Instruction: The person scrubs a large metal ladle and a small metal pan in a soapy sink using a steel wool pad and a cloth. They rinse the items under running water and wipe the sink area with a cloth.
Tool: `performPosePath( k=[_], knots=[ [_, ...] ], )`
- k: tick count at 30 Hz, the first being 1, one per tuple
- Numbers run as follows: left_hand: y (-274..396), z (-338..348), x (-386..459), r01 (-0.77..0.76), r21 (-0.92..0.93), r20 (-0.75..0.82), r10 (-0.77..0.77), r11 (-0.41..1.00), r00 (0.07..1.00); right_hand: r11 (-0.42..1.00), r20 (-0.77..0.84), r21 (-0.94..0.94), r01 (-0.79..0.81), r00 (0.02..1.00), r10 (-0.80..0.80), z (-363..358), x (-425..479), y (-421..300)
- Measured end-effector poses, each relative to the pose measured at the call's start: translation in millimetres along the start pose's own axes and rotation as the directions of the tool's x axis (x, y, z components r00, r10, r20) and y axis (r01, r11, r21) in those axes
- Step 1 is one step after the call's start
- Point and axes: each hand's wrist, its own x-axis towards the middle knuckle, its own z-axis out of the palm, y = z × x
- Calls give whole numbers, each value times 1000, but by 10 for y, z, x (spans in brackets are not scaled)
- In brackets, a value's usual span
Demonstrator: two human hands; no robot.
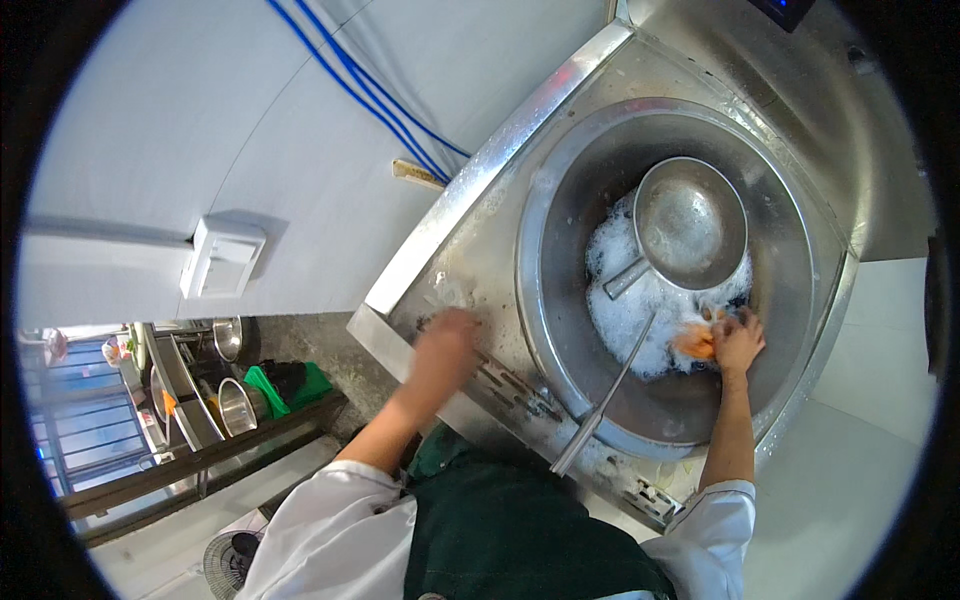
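A large round metal wok (570, 322) is set into a stainless steel counter, with foamy, soapy-looking liquid (615, 330) at its bottom. My right hand (737, 341) is down in it at the right, its fingers on an orange cloth or pad (696, 341). A metal ladle or pan with a wide round bowl (691, 223) and a short hollow socket lies in the foam above that hand. A long metal handle (600, 412) slants out over the near rim, its far end in the foam. My left hand (448, 341), blurred, is over the counter left of the wok; its fingers are unclear.
The steel counter (487, 255) has a raised edge along the wall and slotted drains (517, 386) near me. Blue cables (367, 86) run down the wall. Metal bowls (238, 405) and a green container (300, 390) stand at lower left. A fan (225, 562) is below them.
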Motion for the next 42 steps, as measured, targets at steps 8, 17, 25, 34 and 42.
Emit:
performPosePath(
  k=[8, 17, 25, 34, 42],
  knots=[
    [-228, 159, 168, 226, 168, 2, -229, 960, 973, 982, -409, 151, 114, 911, -43, 1529, -3, 458],
    [-667, 185, 57, 18, -68, -205, -32, 998, 978, 880, -129, 116, 460, 886, -446, 451, -435, -348],
    [-639, 274, 100, 74, 47, 26, -75, 996, 997, 549, -267, -46, 835, 519, -812, 507, -424, -436],
    [-656, 166, -153, 168, -182, 59, -160, 969, 985, 741, -359, 634, 222, 933, 27, -430, -249, -1020],
    [-991, -110, -124, 124, -591, -161, -267, 797, 950, 343, 69, 882, 323, 632, -772, -1781, -989, -3148]
  ],
)
